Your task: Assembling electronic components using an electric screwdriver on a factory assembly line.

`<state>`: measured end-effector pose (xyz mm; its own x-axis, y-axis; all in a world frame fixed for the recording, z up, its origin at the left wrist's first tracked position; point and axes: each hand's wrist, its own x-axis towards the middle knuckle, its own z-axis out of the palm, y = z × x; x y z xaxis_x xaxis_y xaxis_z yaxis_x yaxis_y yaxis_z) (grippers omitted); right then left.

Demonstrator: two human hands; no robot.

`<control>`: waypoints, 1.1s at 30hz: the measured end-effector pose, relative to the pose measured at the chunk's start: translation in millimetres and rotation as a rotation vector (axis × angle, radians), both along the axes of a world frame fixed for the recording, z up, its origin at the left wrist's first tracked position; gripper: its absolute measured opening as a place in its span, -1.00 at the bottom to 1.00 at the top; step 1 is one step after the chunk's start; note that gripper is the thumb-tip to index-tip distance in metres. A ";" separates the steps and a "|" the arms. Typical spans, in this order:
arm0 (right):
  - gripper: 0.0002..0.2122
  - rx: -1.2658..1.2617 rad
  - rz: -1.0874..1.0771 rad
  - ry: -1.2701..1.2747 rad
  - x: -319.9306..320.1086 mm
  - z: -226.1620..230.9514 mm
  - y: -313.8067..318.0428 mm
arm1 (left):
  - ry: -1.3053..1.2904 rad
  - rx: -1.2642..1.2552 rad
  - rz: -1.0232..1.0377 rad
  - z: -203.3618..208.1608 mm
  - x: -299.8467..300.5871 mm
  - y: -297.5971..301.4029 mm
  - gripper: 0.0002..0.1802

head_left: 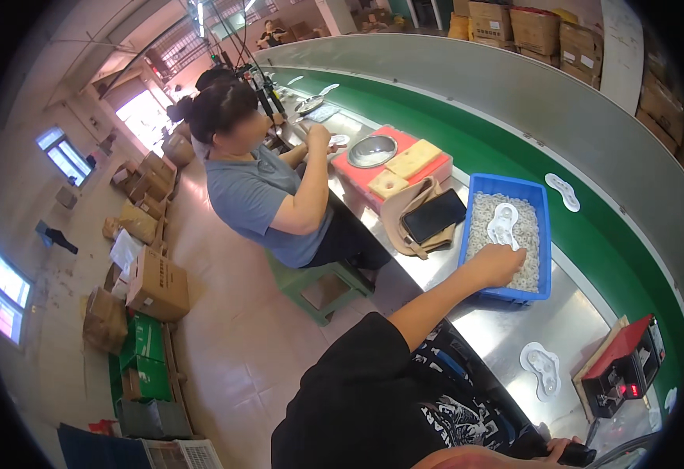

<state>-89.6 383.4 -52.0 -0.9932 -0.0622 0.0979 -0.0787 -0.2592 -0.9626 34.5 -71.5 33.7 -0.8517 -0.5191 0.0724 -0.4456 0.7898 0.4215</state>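
My left hand [503, 264] reaches over a blue plastic bin [547, 234] filled with small whitish rings [528, 270]. Its closed fingers meet the lower end of a white, waisted plastic part [504, 224], which extends over the rings. At the lower edge, my right hand [562, 449] is closed around a dark, rounded object [579, 454], mostly cut off by the picture, so its kind is unclear. Between my hands a similar white part [542, 370] lies on the metal tabletop [487, 338].
Right of it stands a black device [622, 383] with a red display. Another white part [563, 192] lies on the green conveyor belt [608, 234]. Beyond the bin are a phone [434, 216], a tan bag [397, 223] and a red-topped box [348, 173]. A seated co-worker [268, 176] works farther left.
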 end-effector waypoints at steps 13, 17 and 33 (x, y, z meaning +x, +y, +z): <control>-0.69 -0.070 0.019 0.098 5.1 -15.7 1.3 | 0.179 -0.054 0.215 -5.6 0.9 -3.9 -0.77; -0.71 -0.081 0.063 0.108 5.9 -5.9 -9.5 | 0.282 0.016 0.280 -29.1 6.1 -34.7 -0.86; -0.48 0.537 -0.526 0.997 26.8 66.8 -21.6 | 0.408 1.074 -0.124 35.1 1.3 100.1 -0.87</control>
<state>-62.8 361.8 14.8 -0.4179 0.0542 0.9069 -0.8090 0.4320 -0.3986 35.8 28.6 68.8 -0.9161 -0.3940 -0.0741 -0.0659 -0.0341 0.9972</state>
